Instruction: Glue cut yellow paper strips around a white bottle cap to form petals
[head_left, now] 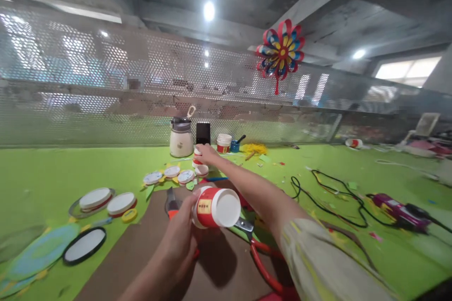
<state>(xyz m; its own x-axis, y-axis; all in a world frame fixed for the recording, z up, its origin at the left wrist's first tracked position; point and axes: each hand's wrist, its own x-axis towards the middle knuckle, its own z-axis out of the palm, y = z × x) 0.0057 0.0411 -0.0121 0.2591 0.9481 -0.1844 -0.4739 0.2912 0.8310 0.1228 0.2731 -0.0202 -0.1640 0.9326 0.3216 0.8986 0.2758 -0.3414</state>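
In the head view, the 2 hands are working apart. The left hand (181, 235) is clasping a red-and-white cup (207, 208) over a brown board (141, 254) by the near edge of the green bench (70, 164), turning its white end toward the camera. The right hand (205, 152) is reaching toward the far edge, seemingly touching a smaller red-and-white container (197, 162); whether its fingers are gripping, I cannot tell. A white bottle (181, 143) is standing along that edge, while a purple tool (397, 210) is lying toward the right edge.
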